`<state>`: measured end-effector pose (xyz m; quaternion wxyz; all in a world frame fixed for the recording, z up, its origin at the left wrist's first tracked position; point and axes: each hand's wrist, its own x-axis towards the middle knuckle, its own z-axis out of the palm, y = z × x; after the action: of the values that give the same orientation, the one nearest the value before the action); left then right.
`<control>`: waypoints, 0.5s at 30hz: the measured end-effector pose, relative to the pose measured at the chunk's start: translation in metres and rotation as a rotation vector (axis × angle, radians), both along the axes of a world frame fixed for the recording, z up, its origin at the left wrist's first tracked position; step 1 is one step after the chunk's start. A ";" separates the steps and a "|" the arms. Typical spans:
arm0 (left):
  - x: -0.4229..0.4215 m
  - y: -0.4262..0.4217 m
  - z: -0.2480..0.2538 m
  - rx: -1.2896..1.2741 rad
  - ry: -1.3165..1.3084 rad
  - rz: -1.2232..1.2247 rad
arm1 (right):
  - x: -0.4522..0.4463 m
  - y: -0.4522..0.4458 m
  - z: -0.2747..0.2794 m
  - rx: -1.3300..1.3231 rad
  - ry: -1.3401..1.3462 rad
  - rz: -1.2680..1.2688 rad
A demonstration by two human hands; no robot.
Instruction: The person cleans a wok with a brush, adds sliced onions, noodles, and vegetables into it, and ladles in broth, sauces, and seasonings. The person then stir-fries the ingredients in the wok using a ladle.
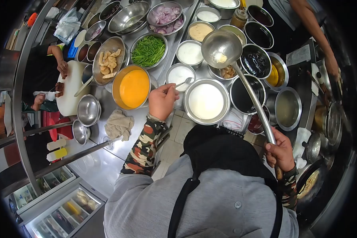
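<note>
Main piece: long-handled silver metal ladle [254,98] with a deep round bowl and brown handle end, held out over the metal containers, bowl end away from the body; can't tell if it touches any rim. A small pale-yellow lump [220,58] sits in its bowl. Read: stiff, not fragile, moderately heavy and head-heavy on that long lever, so it'd want to twist or dip; smooth shaft probably slick if greasy. Best hold is low on the handle, just above the brown end, wrist locked against roll. That's about where the right hand [281,150] has it: fingers wrapped round, thumb up along the shaft, closed firmly, brown tip poking out below. Second piece: small silver metal spoon [188,80], should be light, rigid, easy to pinch, easy to tip; hold by the handle. Left hand [164,102] has its handle end in a thumb-and-finger pinch, closed, no visible gap. Spoon head is over the near-right edge of a small round metal bowl of white powder [166,74]; contact unclear. Wide round metal bowl of white contents [186,99] sits just beside it, nearer the body.
</note>
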<state>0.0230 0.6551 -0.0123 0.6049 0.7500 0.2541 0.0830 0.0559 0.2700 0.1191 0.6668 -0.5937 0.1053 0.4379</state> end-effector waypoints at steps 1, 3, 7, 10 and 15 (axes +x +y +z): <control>0.000 0.002 0.001 -0.094 -0.014 0.032 | 0.000 -0.001 0.000 0.024 0.015 -0.006; 0.003 0.008 0.002 -0.144 -0.012 0.049 | 0.000 -0.001 0.002 0.019 0.010 -0.010; 0.005 0.019 0.004 -0.274 -0.004 0.097 | 0.000 0.001 0.002 -0.026 -0.034 0.008; 0.005 0.024 -0.004 -0.268 0.004 0.122 | 0.000 0.000 0.002 -0.019 -0.040 0.009; 0.006 0.023 -0.008 -0.316 -0.004 0.114 | -0.002 0.001 0.006 -0.005 -0.047 0.000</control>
<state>0.0294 0.6778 -0.0202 0.7102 0.6297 0.3051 0.0778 0.0534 0.2713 0.1251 0.6676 -0.6056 0.0905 0.4235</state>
